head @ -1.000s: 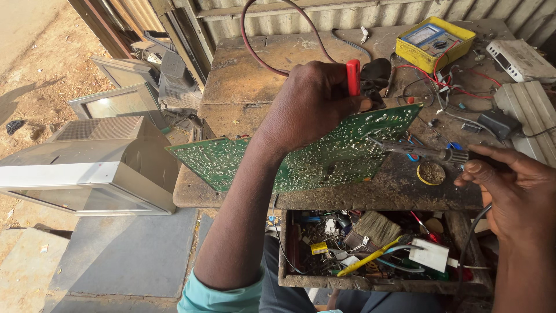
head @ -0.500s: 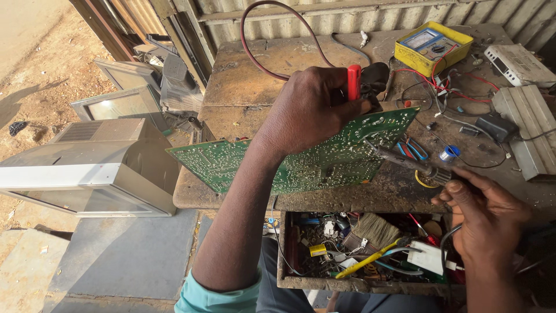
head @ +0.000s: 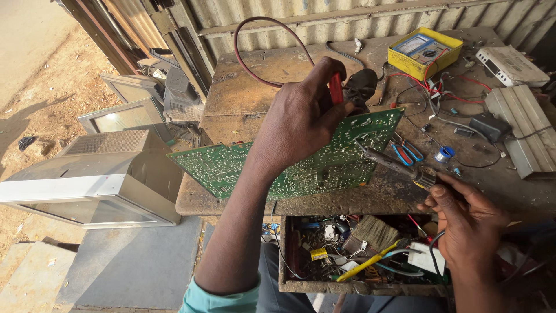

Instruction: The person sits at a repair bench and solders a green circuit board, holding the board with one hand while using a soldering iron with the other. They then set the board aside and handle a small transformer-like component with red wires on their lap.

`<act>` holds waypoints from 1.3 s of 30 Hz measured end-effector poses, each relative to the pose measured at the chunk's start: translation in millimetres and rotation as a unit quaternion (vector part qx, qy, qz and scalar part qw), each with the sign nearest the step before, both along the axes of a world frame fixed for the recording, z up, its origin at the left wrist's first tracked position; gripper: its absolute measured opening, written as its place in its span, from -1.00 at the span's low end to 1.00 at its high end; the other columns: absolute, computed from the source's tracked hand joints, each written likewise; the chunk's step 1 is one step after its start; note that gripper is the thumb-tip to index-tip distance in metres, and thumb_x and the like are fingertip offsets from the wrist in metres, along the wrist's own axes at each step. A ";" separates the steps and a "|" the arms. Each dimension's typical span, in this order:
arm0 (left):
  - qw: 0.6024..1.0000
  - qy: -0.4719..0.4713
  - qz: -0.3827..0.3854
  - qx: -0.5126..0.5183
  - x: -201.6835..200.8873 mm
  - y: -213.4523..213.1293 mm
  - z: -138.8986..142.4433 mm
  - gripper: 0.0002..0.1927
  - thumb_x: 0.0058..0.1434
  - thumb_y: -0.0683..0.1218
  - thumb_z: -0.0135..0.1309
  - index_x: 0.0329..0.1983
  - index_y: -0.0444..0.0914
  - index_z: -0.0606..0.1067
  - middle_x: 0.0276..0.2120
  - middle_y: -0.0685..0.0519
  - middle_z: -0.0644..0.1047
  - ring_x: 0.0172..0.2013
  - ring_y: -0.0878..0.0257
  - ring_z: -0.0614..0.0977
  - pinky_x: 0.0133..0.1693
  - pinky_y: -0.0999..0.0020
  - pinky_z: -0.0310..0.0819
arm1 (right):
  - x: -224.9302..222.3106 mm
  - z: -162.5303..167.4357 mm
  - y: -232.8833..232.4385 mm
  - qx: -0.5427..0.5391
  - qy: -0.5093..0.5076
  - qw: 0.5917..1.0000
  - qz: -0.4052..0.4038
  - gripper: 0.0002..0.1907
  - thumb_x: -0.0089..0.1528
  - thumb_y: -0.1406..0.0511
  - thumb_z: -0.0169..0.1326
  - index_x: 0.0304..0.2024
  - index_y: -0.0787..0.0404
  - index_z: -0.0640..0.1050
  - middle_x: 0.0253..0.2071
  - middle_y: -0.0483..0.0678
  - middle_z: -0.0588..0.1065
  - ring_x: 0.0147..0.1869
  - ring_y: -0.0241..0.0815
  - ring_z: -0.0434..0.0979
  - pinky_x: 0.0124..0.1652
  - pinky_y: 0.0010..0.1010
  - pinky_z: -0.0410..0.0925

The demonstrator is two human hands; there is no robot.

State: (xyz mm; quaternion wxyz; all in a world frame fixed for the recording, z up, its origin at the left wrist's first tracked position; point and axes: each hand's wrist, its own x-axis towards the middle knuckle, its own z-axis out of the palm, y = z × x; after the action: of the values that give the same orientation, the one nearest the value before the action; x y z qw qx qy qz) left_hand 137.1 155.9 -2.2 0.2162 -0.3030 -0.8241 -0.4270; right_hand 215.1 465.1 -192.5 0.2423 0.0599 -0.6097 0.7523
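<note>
My left hand (head: 301,124) grips a large green circuit board (head: 220,165), solder side up and tilted over the wooden bench (head: 243,93); a red-handled tool (head: 335,88) is pinched under the same fingers. My right hand (head: 466,217) holds a soldering iron (head: 394,162) by its handle, with the dark tip resting on the board's right part. The iron's cord runs down past my right wrist.
On the bench lie a yellow multimeter (head: 424,51) with red leads, blue-handled pliers (head: 405,152), a solder spool (head: 445,153), a white box (head: 509,65) and a grey slatted unit (head: 524,130). An open drawer (head: 359,252) holds wires and parts. Old monitor casings (head: 92,179) stand at left.
My right hand has moved left and down from the bench's right side, bringing the soldering iron's tip onto the board. My left hand keeps holding the board.
</note>
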 end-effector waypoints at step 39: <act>0.976 -0.111 -0.069 -0.172 -15.4 -45.9 13.6 -0.75 0.39 -0.05 -0.03 -0.03 -0.28 0.54 -0.24 -0.02 0.67 -0.20 0.22 0.72 -0.16 0.24 0.60 | 9.7 0.6 -9.7 0.022 -0.008 0.999 -0.034 -0.64 0.37 0.47 0.17 0.21 0.51 0.52 -0.16 0.10 0.57 -0.15 -0.21 0.56 -0.12 -0.27 0.54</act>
State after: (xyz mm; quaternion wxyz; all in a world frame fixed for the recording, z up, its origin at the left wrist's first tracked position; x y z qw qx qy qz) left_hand 121.8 110.0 11.4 0.0381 -0.3429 -0.8809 -0.3239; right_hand 224.8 455.4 -191.9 0.2618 0.0387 -0.6299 0.7302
